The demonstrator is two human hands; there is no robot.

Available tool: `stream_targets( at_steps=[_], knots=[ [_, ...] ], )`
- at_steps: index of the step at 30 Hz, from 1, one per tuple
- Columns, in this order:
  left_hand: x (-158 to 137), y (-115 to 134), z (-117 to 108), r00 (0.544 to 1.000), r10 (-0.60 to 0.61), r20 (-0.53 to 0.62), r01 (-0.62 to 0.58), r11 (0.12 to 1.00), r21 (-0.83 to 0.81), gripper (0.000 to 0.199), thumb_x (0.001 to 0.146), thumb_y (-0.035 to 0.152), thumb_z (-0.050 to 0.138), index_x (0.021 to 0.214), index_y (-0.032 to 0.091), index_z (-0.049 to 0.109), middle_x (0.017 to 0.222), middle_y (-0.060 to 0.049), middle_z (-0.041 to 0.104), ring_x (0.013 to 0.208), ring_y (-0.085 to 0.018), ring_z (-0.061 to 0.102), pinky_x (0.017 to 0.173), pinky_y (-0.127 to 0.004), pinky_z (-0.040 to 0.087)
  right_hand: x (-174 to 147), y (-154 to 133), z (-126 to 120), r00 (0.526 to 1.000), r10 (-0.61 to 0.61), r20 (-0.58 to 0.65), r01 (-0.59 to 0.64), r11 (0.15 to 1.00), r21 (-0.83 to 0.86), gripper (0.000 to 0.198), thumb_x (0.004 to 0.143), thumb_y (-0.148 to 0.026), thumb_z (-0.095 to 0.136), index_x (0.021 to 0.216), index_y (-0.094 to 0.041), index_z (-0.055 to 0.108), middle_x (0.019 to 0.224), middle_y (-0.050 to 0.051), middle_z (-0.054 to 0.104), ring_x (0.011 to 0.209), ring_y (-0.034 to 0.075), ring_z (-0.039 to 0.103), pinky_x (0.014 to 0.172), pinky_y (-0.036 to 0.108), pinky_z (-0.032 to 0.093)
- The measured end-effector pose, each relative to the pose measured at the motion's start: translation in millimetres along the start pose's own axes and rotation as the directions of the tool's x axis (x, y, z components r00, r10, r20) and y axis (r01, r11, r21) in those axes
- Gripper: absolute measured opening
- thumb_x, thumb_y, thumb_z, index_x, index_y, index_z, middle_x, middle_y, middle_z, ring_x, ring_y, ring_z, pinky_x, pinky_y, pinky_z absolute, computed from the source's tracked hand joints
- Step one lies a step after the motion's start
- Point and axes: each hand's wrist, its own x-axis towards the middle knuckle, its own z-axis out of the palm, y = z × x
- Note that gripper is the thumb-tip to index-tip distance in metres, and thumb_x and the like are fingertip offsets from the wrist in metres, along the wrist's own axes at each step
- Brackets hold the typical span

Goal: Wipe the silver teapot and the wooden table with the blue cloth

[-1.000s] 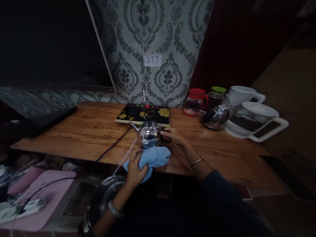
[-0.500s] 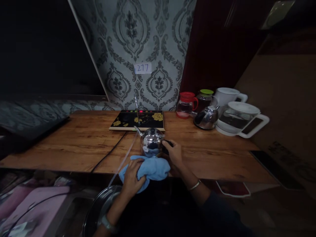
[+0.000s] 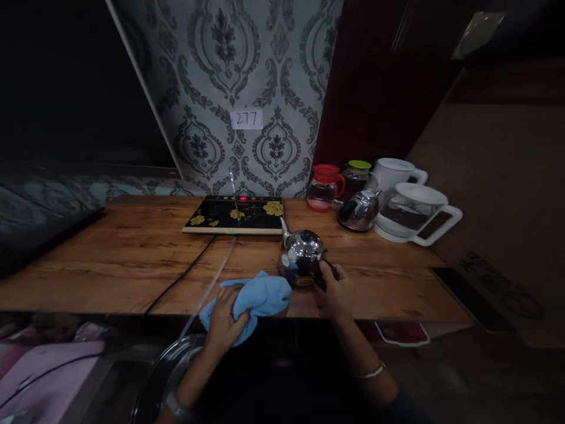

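Note:
A shiny steel kettle (image 3: 302, 253) with a thin spout is at the middle of the wooden table (image 3: 150, 259), its spout turned toward the back left. My right hand (image 3: 339, 294) grips the kettle's black handle on its right side. Bunched in my left hand (image 3: 224, 321) is a light blue cloth (image 3: 262, 297), near the table's front edge and just left of the kettle. Behind them lies a black flat tea stove (image 3: 238, 213) with gold flowers, lit indicators and an upright thin spout.
To the right stand a red-lidded jug (image 3: 324, 188), a green-lidded jug (image 3: 356, 176), a second steel kettle (image 3: 361, 211) and two white-handled pitchers (image 3: 408, 215). A black cable (image 3: 180, 287) and clear tube (image 3: 209, 288) run over the front edge toward a metal basin (image 3: 152, 377).
My right hand has carried the kettle rightward, away from the blue cloth. My left hand still holds the cloth, a little further left in view. The camera has turned slightly to the right.

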Motion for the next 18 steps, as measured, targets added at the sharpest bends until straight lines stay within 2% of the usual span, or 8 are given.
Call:
stream_targets(
  at_steps=[3,5,8,10,11,12,14,18],
  knots=[
    [5.1,6.5,-1.5,0.987,-0.150,-0.053,0.145,0.986,-0.085,0.027,0.073,0.032,0.060,0.093,0.020,0.071,0.094,-0.007,0.074,0.090,-0.026,0.068,0.084,-0.040,0.055,-10.0,-2.3,4.2,1.000,-0.002,0.012,0.001,0.999,0.034,0.048,0.072,-0.068,0.067,0.069,-0.020,0.062,0.064,-0.001,0.060,0.064,0.016,0.055,0.060,0.028,0.045],
    [9.9,13.6,-4.0,0.952,-0.298,-0.064,0.283,0.942,-0.179,0.025,0.073,0.038,0.061,0.087,0.019,0.071,0.087,-0.006,0.074,0.085,-0.026,0.068,0.081,-0.038,0.055,-16.5,-5.0,8.0,0.999,-0.006,0.034,0.004,0.998,0.059,0.048,0.074,-0.067,0.065,0.069,-0.020,0.059,0.062,-0.003,0.055,0.061,0.014,0.051,0.059,0.027,0.043],
    [20.6,25.6,-8.6,0.847,-0.527,-0.077,0.462,0.800,-0.383,0.034,0.071,0.046,0.065,0.088,0.017,0.071,0.082,-0.005,0.073,0.079,-0.024,0.067,0.074,-0.035,0.054,-21.6,-7.2,9.2,0.997,0.006,0.073,-0.012,0.997,0.077,0.047,0.076,-0.067,0.065,0.069,-0.021,0.056,0.057,-0.006,0.046,0.055,0.011,0.042,0.055,0.025,0.037],
    [30.9,33.6,-10.8,0.781,-0.620,-0.075,0.507,0.699,-0.505,0.041,0.068,0.049,0.069,0.092,0.016,0.071,0.084,-0.005,0.073,0.078,-0.023,0.067,0.073,-0.033,0.053,-21.0,-5.8,5.3,0.991,0.017,0.133,-0.028,0.996,0.079,0.046,0.076,-0.066,0.065,0.072,-0.021,0.057,0.057,-0.006,0.046,0.055,0.012,0.042,0.055,0.026,0.037],
    [37.1,37.8,-11.2,0.763,-0.642,-0.073,0.507,0.665,-0.548,0.044,0.066,0.049,0.070,0.094,0.016,0.071,0.085,-0.004,0.073,0.078,-0.023,0.067,0.073,-0.033,0.053,-19.8,-4.1,2.2,0.986,0.015,0.168,-0.027,0.997,0.074,0.046,0.076,-0.066,0.066,0.074,-0.020,0.059,0.059,-0.005,0.049,0.057,0.012,0.045,0.056,0.026,0.038],
    [43.9,42.2,-10.8,0.758,-0.648,-0.070,0.498,0.646,-0.579,0.046,0.065,0.049,0.072,0.096,0.016,0.071,0.087,-0.004,0.073,0.080,-0.022,0.067,0.074,-0.033,0.053,-18.2,-2.0,-1.3,0.981,0.004,0.193,-0.017,0.998,0.067,0.045,0.076,-0.065,0.066,0.077,-0.020,0.061,0.062,-0.004,0.053,0.061,0.014,0.049,0.059,0.027,0.040],
    [59.0,51.7,-7.1,0.780,-0.622,-0.067,0.457,0.639,-0.619,0.047,0.066,0.049,0.074,0.100,0.016,0.070,0.091,-0.005,0.073,0.085,-0.023,0.068,0.078,-0.033,0.053,-14.7,2.4,-8.5,0.982,-0.037,0.186,0.027,0.998,0.055,0.044,0.078,-0.063,0.065,0.083,-0.020,0.064,0.072,0.000,0.061,0.071,0.017,0.056,0.068,0.030,0.045],
    [91.3,68.7,14.3,0.874,-0.471,-0.121,0.298,0.715,-0.632,0.049,0.076,0.047,0.071,0.114,0.018,0.065,0.107,-0.006,0.072,0.100,-0.022,0.066,0.091,-0.034,0.052,-9.5,6.1,-17.6,0.989,-0.127,0.077,0.126,0.992,0.027,0.041,0.084,-0.058,0.060,0.099,-0.020,0.065,0.095,0.005,0.068,0.088,0.021,0.062,0.079,0.034,0.049]
  ],
)
